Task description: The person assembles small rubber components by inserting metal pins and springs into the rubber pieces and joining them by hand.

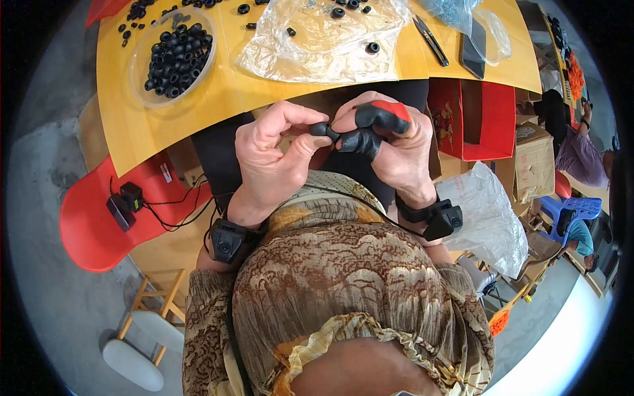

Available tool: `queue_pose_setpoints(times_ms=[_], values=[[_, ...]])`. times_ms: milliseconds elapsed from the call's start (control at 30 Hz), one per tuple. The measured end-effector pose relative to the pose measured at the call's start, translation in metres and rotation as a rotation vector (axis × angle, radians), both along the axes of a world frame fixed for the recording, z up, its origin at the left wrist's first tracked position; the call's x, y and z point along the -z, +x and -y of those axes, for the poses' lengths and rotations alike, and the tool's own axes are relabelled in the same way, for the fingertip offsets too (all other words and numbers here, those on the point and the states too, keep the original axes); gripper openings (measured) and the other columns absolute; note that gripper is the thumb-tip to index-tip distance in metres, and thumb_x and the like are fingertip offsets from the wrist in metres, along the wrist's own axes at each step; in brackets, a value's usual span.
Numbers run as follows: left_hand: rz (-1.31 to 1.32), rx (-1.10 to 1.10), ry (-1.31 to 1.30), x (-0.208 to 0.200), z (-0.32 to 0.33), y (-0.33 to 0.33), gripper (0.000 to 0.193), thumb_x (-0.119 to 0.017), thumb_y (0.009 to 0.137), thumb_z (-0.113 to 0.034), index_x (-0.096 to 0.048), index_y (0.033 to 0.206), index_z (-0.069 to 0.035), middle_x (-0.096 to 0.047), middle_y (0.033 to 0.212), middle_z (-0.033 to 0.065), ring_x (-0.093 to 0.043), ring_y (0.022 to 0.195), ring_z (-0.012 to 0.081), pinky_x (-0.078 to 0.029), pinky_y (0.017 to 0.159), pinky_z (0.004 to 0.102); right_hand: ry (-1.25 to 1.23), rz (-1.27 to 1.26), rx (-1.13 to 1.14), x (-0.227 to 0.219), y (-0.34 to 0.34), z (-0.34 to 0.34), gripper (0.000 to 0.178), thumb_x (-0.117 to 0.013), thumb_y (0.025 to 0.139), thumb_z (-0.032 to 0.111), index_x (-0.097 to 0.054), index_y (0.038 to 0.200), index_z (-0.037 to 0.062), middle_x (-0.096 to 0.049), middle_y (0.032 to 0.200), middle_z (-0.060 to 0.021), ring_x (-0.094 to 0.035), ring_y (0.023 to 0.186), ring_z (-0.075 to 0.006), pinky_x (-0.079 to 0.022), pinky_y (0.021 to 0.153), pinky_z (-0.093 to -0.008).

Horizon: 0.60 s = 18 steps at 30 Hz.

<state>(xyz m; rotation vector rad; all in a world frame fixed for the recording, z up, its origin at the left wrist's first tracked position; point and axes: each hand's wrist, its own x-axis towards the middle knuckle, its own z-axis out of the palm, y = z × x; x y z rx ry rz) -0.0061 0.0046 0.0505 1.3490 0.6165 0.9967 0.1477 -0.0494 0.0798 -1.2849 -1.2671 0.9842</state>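
Note:
Just in front of the table's near edge, my left hand (272, 150) pinches a small black rounded part (319, 129) between thumb and forefinger. My right hand (408, 158) meets it from the other side, its thumb and forefinger closed at the part's right end. Black coverings, one with a red patch, wrap those two right fingers and hide some of the grip. Whether one piece or two joined pieces are held, I cannot tell. Beyond my left hand, a clear round tub (135, 82) on the table holds many similar black parts (177, 63).
On the yellow table (224, 99) lie a clear plastic sheet (290, 56) with a few black parts, snips (431, 41) and a phone (473, 49). A red box (495, 122) stands below at right. A red chair (86, 224) is at left. Other people sit far right.

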Motion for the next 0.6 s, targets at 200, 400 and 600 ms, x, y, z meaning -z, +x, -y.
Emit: queue_pose_setpoints(times_ms=[200,400,600], values=[[-0.009,0.008,-0.023,0.0,0.001,0.001,0.011,-0.065,0.075,0.002,-0.058,0.084,0.005,-0.061,0.072,0.0039,-0.059,0.068,0.0069,-0.048,0.06,0.0192,-0.062,-0.256,0.077,0.004,-0.008,0.002,0.012,-0.067,0.064,-0.004,-0.063,0.075,-0.0017,-0.058,0.08,-0.0068,-0.055,0.074,-0.0132,-0.044,0.066,-0.0228],[0.019,0.005,-0.046,0.002,0.002,0.002,0.009,-0.062,0.075,0.005,-0.057,0.082,0.004,-0.061,0.069,0.0047,-0.06,0.065,0.0075,-0.047,0.058,0.0191,-0.141,-0.272,0.085,0.004,-0.009,0.002,0.013,-0.066,0.064,-0.008,-0.061,0.074,-0.0005,-0.057,0.078,-0.0056,-0.055,0.074,-0.0128,-0.045,0.067,-0.0236],[-0.114,-0.044,0.185,0.0,0.0,0.001,0.008,-0.06,0.073,0.008,-0.056,0.08,0.005,-0.061,0.067,0.0063,-0.06,0.063,0.008,-0.047,0.056,0.0192,-0.111,-0.161,0.069,0.001,-0.011,0.004,0.014,-0.065,0.064,-0.01,-0.061,0.074,-0.0007,-0.057,0.078,-0.0063,-0.055,0.074,-0.0129,-0.045,0.068,-0.0239]])
